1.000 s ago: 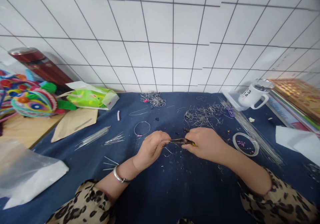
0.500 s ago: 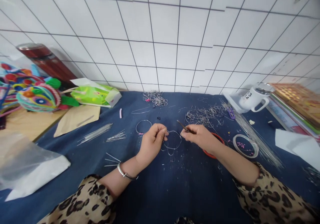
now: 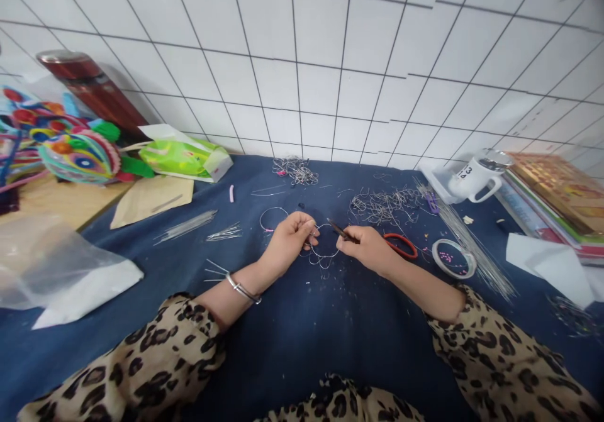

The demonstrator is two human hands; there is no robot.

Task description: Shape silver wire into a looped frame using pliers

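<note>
A thin silver wire ring (image 3: 324, 256) with small wire loops along its lower edge hangs between my two hands. My left hand (image 3: 293, 238) pinches the ring's left side between thumb and fingers. In my right hand (image 3: 365, 248) is a slim dark pointed tool (image 3: 343, 231), its tip angled up and left across the top of the ring. The right fingertips are at the ring's right side; whether they also grip the wire I cannot tell. Left of my left hand lies another wire ring (image 3: 274, 209) with a pink bit on it.
Tangled wire (image 3: 384, 207) lies behind my right hand, near an orange-red loop (image 3: 401, 246) and a round dish (image 3: 453, 260) with pink beads. Straight wires (image 3: 186, 227) lie left, long ones (image 3: 472, 246) right. A white mug (image 3: 476, 180) stands back right, a red flask (image 3: 89, 92) back left.
The dark tool's tip has come in to the ring's upper edge, closer to my left hand. My left hand keeps its pinch. The whole view has shifted slightly.
</note>
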